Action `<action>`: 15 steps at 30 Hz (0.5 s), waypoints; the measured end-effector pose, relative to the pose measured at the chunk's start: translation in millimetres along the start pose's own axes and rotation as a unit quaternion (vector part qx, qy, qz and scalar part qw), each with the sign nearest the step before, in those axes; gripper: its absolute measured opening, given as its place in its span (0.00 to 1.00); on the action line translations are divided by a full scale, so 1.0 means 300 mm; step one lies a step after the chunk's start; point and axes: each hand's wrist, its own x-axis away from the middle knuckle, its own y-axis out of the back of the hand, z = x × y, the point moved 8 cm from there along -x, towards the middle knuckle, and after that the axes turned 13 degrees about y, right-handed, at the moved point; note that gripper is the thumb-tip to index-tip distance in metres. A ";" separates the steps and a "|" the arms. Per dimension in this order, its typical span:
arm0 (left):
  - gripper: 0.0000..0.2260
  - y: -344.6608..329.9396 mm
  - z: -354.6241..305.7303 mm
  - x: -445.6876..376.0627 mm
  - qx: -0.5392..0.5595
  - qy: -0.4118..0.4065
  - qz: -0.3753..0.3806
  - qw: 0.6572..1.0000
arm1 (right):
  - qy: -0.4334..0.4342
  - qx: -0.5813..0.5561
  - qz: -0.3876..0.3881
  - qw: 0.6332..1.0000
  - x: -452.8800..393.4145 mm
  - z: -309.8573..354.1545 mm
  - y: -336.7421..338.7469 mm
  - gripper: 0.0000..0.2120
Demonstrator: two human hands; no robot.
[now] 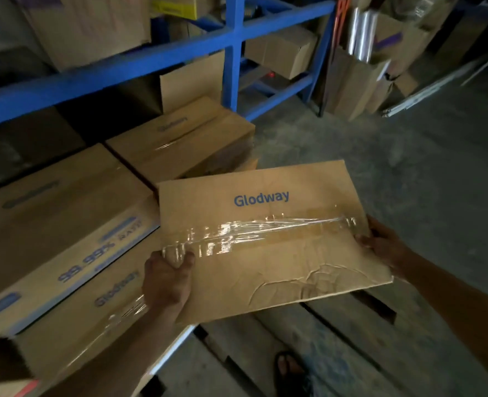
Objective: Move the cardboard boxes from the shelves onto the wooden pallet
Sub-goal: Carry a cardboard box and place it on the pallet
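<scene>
The left hand (pixel 166 277) is curled over the near-left edge of a cardboard box (pixel 268 242), its thumb and fingertips pressed onto the clear tape there. The right hand (pixel 383 243) is wrapped round the box's right edge, with the fingers seen on top of the cardboard and the palm behind the edge. The box is thus gripped from both sides and is held in the air, tilted, above the slats of the wooden pallet (pixel 331 348). The word "Glodway" is printed in blue on its top face, a strip of wrinkled clear tape is run across the middle, and the near half of the face is creased and dented.

To the left, three similar boxes are set close together: a near box (pixel 93 319) with taped top under the left forearm, a printed box (pixel 59 224) with blue lettering on its side stacked beyond it, and a far box (pixel 179 141) next to the shelf post. Whether these are resting on the pallet cannot be told. Behind them a blue shelf rack (pixel 232 50) is seen, loaded with further cartons. Rolls of clear film (pixel 361 35) are stood in an open carton at upper right. A sandalled foot (pixel 290 368) is seen on the pallet at the bottom edge.
</scene>
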 end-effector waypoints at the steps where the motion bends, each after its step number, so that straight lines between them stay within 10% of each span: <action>1: 0.29 -0.092 -0.044 -0.018 0.005 0.008 0.005 1.000 | 0.003 0.006 0.002 1.000 -0.110 -0.032 0.039 0.21; 15: 0.24 -0.758 -0.223 -0.269 -0.010 0.132 0.021 0.991 | 0.084 0.079 0.091 0.989 -1.085 -0.236 -0.020 0.22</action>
